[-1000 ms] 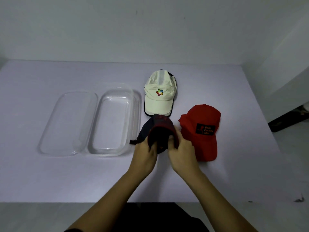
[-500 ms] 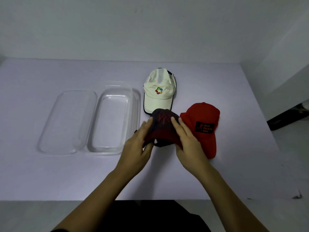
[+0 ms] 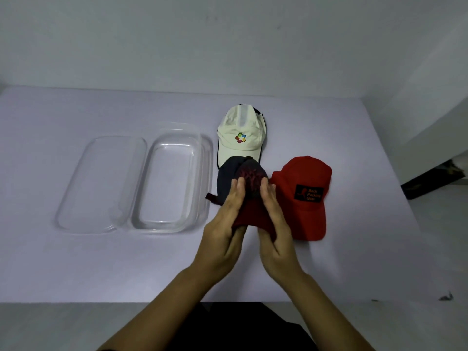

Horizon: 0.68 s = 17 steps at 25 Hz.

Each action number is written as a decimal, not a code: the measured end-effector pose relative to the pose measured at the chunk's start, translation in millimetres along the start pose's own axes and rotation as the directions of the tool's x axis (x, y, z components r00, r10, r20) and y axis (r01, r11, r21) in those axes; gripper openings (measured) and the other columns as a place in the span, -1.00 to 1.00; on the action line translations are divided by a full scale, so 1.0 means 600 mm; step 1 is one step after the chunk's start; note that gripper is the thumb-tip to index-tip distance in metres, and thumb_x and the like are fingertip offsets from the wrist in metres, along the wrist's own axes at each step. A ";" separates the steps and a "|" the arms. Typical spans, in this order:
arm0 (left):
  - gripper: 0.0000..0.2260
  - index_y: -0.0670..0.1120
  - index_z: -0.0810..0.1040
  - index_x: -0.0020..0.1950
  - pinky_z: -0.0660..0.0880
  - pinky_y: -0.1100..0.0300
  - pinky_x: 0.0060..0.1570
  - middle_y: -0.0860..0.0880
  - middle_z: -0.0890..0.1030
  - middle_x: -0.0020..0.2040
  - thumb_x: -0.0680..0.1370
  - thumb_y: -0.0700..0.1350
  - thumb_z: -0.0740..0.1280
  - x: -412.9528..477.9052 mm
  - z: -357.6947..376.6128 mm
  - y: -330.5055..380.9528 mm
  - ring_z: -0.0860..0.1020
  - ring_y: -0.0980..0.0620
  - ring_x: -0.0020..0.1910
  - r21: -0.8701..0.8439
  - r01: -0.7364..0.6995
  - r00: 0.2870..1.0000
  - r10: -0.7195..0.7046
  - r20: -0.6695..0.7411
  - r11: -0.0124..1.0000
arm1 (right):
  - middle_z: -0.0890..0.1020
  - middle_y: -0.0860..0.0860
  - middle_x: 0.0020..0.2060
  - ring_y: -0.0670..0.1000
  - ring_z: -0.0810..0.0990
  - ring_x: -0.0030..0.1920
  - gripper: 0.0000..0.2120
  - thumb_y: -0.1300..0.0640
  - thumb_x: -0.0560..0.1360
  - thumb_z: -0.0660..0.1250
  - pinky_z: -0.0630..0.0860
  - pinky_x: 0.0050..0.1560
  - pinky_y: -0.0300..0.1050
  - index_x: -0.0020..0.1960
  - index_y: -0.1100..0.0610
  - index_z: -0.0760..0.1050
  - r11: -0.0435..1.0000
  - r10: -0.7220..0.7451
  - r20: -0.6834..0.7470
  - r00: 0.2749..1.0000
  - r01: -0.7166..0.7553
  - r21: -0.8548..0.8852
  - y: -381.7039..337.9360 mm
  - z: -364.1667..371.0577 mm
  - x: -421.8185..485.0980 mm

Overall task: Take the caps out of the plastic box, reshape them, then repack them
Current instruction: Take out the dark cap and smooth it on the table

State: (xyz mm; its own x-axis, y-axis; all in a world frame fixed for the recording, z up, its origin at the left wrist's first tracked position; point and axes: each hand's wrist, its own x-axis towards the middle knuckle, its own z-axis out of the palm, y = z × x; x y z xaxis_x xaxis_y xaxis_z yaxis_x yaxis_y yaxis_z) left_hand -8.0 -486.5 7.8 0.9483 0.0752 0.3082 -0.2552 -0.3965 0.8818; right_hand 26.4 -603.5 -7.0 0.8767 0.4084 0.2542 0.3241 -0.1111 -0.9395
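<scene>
A dark navy and maroon cap (image 3: 249,177) sits at the table's middle, its maroon brim toward me. My left hand (image 3: 225,225) presses its left side and my right hand (image 3: 274,224) its right side, fingers stretched along the crown, thumbs at the brim. Behind it lies a cream cap (image 3: 240,138) with a coloured logo. A red cap (image 3: 304,193) with a black patch lies just to the right. The clear plastic box (image 3: 205,173) stands open and empty to the left, touching the dark cap's strap side.
The box's clear lid (image 3: 101,183) lies flat beside the box on the left. The white table (image 3: 76,269) ends at a front edge near my body and at a wall behind. A gap and dark floor show at the far right.
Both hands have slid from the cap's top down along its sides. The dark cap has turned, so its maroon brim now shows toward me between my hands.
</scene>
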 end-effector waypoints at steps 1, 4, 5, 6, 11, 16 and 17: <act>-0.52 -0.05 0.05 0.50 0.15 0.30 0.44 0.07 0.15 0.54 0.61 -0.15 0.12 -0.003 -0.013 -0.005 0.12 0.05 0.53 0.038 -0.054 0.996 0.052 0.067 0.998 | 0.11 -0.35 0.48 -0.03 -0.03 0.55 -0.28 0.35 0.51 0.11 0.03 0.52 -0.12 0.47 -0.26 0.06 0.996 -0.023 0.053 0.998 0.028 -0.084 0.006 -0.015 0.000; -0.32 -0.04 0.06 0.52 0.19 0.15 0.47 0.12 0.11 0.55 0.43 -0.22 0.22 -0.012 -0.062 -0.027 0.12 0.01 0.53 -0.030 -0.161 0.933 0.162 0.323 0.987 | 0.11 -0.30 0.50 0.02 -0.03 0.55 -0.09 0.53 0.36 0.11 0.00 0.53 -0.09 0.47 -0.25 0.09 0.948 -0.087 0.200 0.976 0.143 -0.285 0.018 -0.060 -0.003; -0.31 -0.05 0.08 0.53 0.18 0.10 0.48 0.05 0.14 0.55 0.43 -0.11 0.26 -0.005 -0.076 -0.035 0.15 0.00 0.53 -0.090 -0.112 0.933 0.136 0.332 0.990 | 0.10 -0.29 0.50 0.04 -0.02 0.55 -0.11 0.52 0.35 0.11 -0.02 0.53 -0.10 0.47 -0.24 0.10 0.921 -0.127 0.235 0.964 0.203 -0.332 0.015 -0.067 -0.003; -0.30 -0.05 0.09 0.53 0.17 0.11 0.48 0.01 0.17 0.54 0.44 0.04 0.27 0.010 -0.086 -0.040 0.17 0.02 0.52 -0.145 -0.004 0.961 0.044 0.274 0.989 | 0.09 -0.29 0.51 0.04 -0.02 0.55 -0.12 0.50 0.36 0.12 -0.04 0.53 -0.09 0.47 -0.23 0.11 0.883 -0.180 0.268 0.946 0.276 -0.380 0.013 -0.069 -0.002; -0.41 0.00 0.37 0.40 0.29 -0.07 0.39 -0.10 0.45 0.39 0.50 0.32 0.11 0.122 -0.110 -0.071 0.42 -0.11 0.36 -0.313 0.789 0.613 -0.711 0.345 0.529 | 0.00 -0.21 0.54 0.07 -0.04 0.55 -0.19 0.47 0.37 0.36 -0.07 0.54 -0.01 0.43 -0.13 0.20 0.711 -0.326 0.351 0.878 0.472 -0.522 0.006 -0.062 -0.004; -0.57 -0.05 0.52 0.30 0.48 0.06 0.22 -0.06 0.61 0.23 0.57 0.17 0.15 0.164 -0.101 -0.068 0.54 -0.03 0.25 -0.381 0.782 0.624 -0.620 0.475 0.494 | -0.02 -0.16 0.54 0.02 -0.08 0.56 -0.27 0.36 0.45 0.30 -0.09 0.53 0.03 0.44 -0.19 0.16 0.675 -0.247 0.420 0.873 0.466 -0.571 0.021 -0.072 -0.006; -0.59 -0.08 0.52 0.29 0.52 0.10 0.18 -0.08 0.61 0.23 0.58 0.12 0.15 0.162 -0.096 -0.073 0.55 -0.04 0.24 -0.432 0.767 0.640 -0.618 0.457 0.474 | -0.10 -0.19 0.54 -0.01 -0.10 0.55 -0.34 0.19 0.49 0.30 -0.08 0.51 0.03 0.44 -0.25 0.12 0.687 -0.188 0.466 0.864 0.455 -0.566 0.023 -0.080 -0.008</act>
State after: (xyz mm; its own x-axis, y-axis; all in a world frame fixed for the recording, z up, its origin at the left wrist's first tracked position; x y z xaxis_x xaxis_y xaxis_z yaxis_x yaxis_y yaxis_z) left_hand 84.6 -409.0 19.5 0.8506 -0.1246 -0.5108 0.5247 0.2650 0.8090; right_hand 44.1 -650.7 -10.3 0.5309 0.7964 0.2896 0.8232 -0.4035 -0.3995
